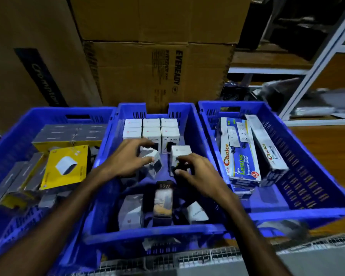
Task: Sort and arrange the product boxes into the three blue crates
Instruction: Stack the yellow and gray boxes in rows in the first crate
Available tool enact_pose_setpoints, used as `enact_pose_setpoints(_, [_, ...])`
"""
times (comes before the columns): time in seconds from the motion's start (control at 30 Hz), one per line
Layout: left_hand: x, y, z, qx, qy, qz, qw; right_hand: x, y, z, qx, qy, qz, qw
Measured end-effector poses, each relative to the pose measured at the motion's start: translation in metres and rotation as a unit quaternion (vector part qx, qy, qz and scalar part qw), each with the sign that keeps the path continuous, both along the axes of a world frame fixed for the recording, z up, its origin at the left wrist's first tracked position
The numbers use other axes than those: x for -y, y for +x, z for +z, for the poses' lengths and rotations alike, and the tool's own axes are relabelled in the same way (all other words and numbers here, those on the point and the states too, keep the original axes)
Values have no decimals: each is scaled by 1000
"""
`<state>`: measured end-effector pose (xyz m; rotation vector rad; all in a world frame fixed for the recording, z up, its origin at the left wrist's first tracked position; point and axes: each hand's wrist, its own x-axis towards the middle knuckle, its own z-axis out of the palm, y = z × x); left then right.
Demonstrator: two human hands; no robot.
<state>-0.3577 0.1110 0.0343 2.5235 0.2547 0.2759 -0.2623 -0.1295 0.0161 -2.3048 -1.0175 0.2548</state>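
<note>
At the near edge, a wire mesh surface [203,255] runs under the fronts of three blue crates set side by side. In the near end of the middle crate [153,233] lie loose boxes: a dark one marked 65W [163,202] standing between two blurred white ones. Farther in, over the middle of this crate, the left hand [126,158] has its fingers curled round a tilted white box [150,162], and the right hand [195,174] grips an upright white box [179,156] just beside it. Behind both hands, white boxes [150,129] stand in neat rows of three against the far wall of the crate, touching one another.

The left crate [14,124] holds a yellow pack [65,166] picturing a white device, lying tilted on grey and yellow boxes; a block of dark grey boxes [72,133] is stacked toward its far end. The right crate [307,156] holds long white Choice extension-socket boxes [237,150] stacked along its left side, with one more long box [267,144] leaning beside them; the rest of its floor is bare.

Beyond the crates stand large cardboard cartons [147,72], one printed Eveready, and to the far right a white metal rack [317,66].
</note>
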Motion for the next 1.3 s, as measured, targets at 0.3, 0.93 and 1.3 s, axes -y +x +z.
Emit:
enact_pose_setpoints(0.3, [34, -89, 0, 115, -75, 86, 987, -19, -45, -3, -47, 86, 97, 990])
enact_pose_setpoints(0.93, [-71, -255, -20, 191, -36, 184, 963, -143, -177, 19, -68, 253, 125, 957])
enact_pose_setpoints(1.3, [-223, -299, -25, 186, 37, 121, 974, -282, -181, 26, 54, 99, 106, 988])
